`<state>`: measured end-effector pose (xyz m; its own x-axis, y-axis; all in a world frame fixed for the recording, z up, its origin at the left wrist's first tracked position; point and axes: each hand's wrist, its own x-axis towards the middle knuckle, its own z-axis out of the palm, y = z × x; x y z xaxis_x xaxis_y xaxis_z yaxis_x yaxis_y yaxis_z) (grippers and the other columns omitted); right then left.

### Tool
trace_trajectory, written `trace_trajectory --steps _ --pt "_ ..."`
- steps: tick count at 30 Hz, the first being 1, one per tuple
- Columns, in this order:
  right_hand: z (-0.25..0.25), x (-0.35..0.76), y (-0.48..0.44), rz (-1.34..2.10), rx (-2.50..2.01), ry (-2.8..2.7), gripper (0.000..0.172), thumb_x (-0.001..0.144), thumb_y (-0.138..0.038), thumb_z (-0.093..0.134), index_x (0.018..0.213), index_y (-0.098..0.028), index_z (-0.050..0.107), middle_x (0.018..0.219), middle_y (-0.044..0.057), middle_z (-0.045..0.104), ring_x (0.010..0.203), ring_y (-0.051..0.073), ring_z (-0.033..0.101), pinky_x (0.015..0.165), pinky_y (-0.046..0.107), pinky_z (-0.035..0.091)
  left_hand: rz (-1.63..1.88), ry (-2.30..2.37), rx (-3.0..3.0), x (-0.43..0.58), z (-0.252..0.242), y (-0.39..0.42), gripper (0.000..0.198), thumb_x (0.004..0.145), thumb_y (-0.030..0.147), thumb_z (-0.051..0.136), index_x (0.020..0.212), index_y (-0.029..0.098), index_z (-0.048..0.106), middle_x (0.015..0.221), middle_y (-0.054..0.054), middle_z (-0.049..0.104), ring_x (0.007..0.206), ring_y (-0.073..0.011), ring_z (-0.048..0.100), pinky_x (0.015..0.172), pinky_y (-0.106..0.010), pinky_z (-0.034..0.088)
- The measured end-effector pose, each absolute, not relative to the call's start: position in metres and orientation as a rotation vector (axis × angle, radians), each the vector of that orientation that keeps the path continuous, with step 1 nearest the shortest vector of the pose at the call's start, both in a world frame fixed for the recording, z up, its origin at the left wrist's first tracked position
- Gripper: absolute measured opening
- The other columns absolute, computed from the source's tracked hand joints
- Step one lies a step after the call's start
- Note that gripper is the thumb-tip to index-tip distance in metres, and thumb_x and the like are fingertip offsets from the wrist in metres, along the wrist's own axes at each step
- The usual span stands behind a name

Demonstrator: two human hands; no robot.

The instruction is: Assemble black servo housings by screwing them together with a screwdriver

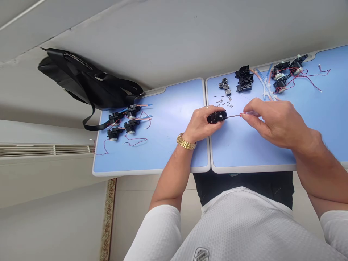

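Observation:
My left hand is closed around a small black plastic housing with a white part in its middle, just above the right-hand table. In my right hand is a screwdriver, its thin shaft pointing left with the tip at the housing's right side. My fingers cover most of its handle. Behind the housing lie several loose screws and several round silver-and-black parts. Black plastic shells sit a little further right.
Finished-looking black assemblies with red wires lie at the back right, near blue and orange tubes. More black assemblies with wires rest on the left table, beside a black bag. A seam divides the two tables.

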<state>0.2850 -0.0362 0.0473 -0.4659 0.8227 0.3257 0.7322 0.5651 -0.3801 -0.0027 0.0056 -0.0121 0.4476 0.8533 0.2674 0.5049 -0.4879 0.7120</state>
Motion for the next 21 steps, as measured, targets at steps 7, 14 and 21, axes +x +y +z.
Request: trace_trajectory --steps 7,14,21 --pt "0.0439 0.2883 -0.0336 0.18 -1.291 -2.296 0.042 0.118 -0.061 0.057 0.094 -0.028 0.068 0.062 -0.003 0.069 0.051 0.02 0.055 0.058 0.036 0.033 0.891 1.084 2.144 -0.0022 -0.0114 0.0046 0.03 0.092 0.024 0.081 0.121 0.023 0.087 0.115 -0.005 0.091 0.101 -0.0204 0.085 0.092 -0.034 0.069" --pt "0.0468 0.2828 -0.0376 0.303 -1.204 -2.263 0.019 0.116 -0.038 0.056 0.12 -0.025 0.07 0.096 0.002 0.088 0.08 0.025 0.082 0.068 0.035 0.044 0.883 1.108 2.135 -0.0039 -0.0121 0.0054 0.031 0.092 0.024 0.081 0.123 0.023 0.086 0.116 -0.005 0.09 0.1 -0.0206 0.084 0.092 -0.034 0.068" --pt "0.0423 0.2863 -0.0369 0.129 -1.221 -2.359 0.03 0.118 -0.043 0.054 0.099 -0.027 0.071 0.068 -0.001 0.074 0.057 0.022 0.062 0.061 0.037 0.034 0.843 1.131 2.162 -0.0033 -0.0138 0.0064 0.03 0.092 0.022 0.081 0.122 0.024 0.086 0.115 -0.005 0.091 0.102 -0.0209 0.085 0.096 -0.035 0.069"
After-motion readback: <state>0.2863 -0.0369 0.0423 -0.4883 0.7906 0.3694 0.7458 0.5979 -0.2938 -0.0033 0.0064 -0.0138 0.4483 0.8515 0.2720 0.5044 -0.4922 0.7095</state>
